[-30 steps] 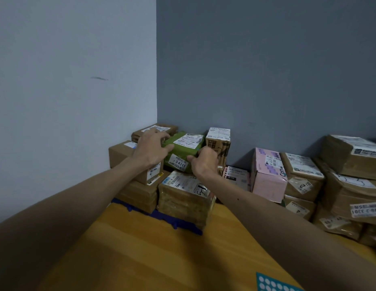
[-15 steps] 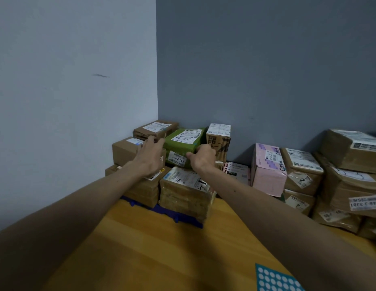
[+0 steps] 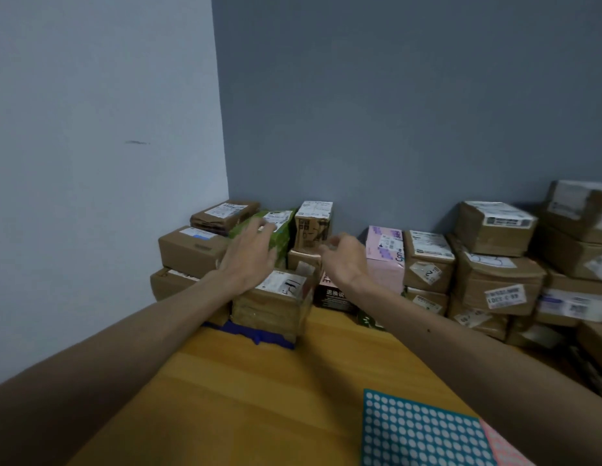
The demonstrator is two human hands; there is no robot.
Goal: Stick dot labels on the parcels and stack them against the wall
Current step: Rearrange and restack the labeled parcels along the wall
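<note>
A green parcel (image 3: 282, 230) with a white shipping label rests in the corner stack, between a flat brown parcel (image 3: 222, 215) and a small upright carton (image 3: 313, 225). My left hand (image 3: 249, 255) hovers just in front of the green parcel, fingers spread, and covers part of it. My right hand (image 3: 345, 260) is to its right, fingers loosely curled and holding nothing. Below the hands sits a taped brown parcel (image 3: 271, 306). A teal sheet of white dot labels (image 3: 417, 432) lies on the yellow table at the lower right.
Pale wall on the left meets the grey wall (image 3: 393, 112) behind. A pink parcel (image 3: 385, 260) and several brown parcels (image 3: 494, 274) are piled against the grey wall to the right. The yellow table top (image 3: 242, 398) stretches towards me. A blue strip (image 3: 255, 332) lies under the stack.
Both hands have let go of the green parcel, which now rests in the stack, and have drawn back slightly. The view has shifted, showing more of the dot sheet.
</note>
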